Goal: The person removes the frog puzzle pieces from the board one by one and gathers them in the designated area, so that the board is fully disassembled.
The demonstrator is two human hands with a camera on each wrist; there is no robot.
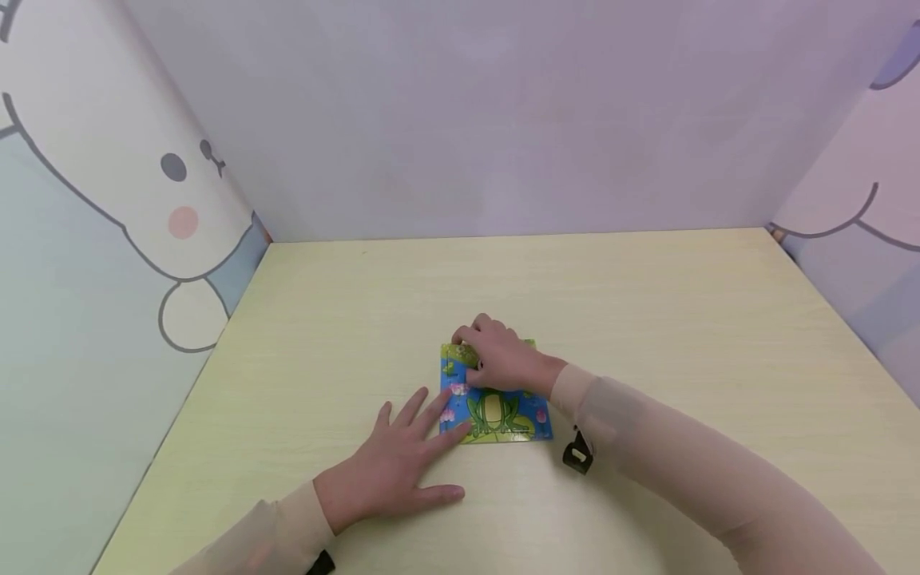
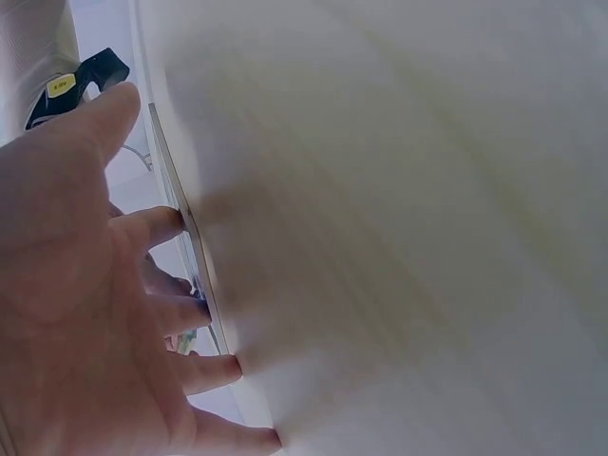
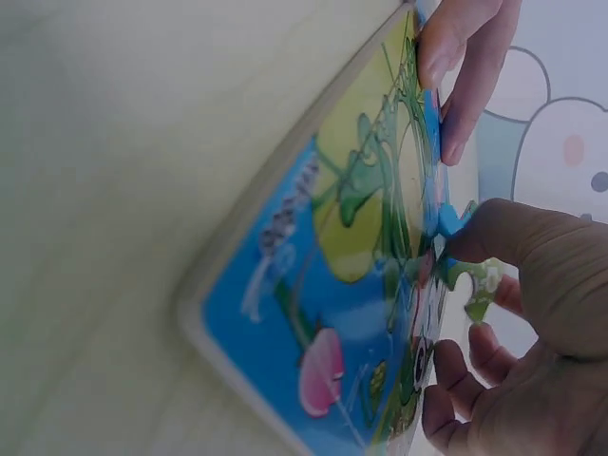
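A flat jigsaw puzzle (image 1: 496,415) with a green frog and pink flowers on blue lies on the table. My left hand (image 1: 391,467) is spread flat, its index and middle fingertips resting on the puzzle's left edge. In the left wrist view, the left hand's fingers (image 2: 204,372) reach out straight and apart. Over the puzzle's upper part is my right hand (image 1: 506,358), fingers bent. The right wrist view shows this right hand (image 3: 546,304) pinching a green and blue puzzle piece (image 3: 483,288), tilted up from the board.
The pale wooden table (image 1: 683,319) spreads around the puzzle. A plain wall (image 1: 503,120) rises at its back edge, and side walls with cartoon drawings (image 1: 183,224) flank it. A black strap fitting (image 1: 578,454) hangs under the right sleeve.
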